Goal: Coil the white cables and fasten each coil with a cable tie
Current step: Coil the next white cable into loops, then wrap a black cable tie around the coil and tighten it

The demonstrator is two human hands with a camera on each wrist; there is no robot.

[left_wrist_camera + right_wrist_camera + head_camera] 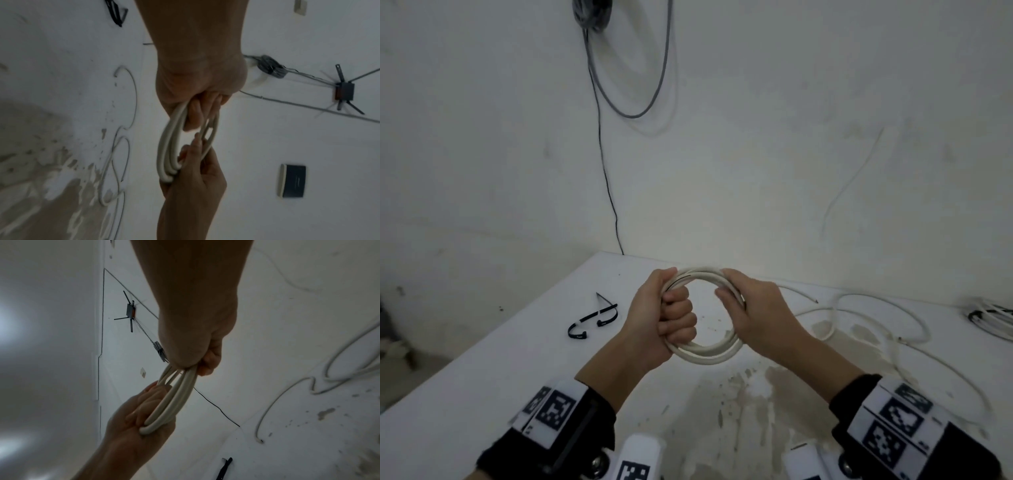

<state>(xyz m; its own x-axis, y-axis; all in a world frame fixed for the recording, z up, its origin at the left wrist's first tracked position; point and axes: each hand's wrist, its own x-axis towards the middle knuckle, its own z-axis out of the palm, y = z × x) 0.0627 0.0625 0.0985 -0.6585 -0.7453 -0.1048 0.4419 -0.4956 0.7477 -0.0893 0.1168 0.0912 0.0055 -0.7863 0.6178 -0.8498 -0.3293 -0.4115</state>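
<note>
A coil of white cable is held above the table between both hands. My left hand grips the coil's left side in a fist, fingers wrapped round the loops. On the coil's right side my right hand holds the strands, thumb on top and fingers curled underneath. Black cable ties lie on the table to the left of my left hand. Loose white cable sprawls over the table to the right.
The white table has worn brownish patches in front of me. Another bundle with black on it lies at the far right edge. A grey cable loop and a thin black wire hang on the wall behind.
</note>
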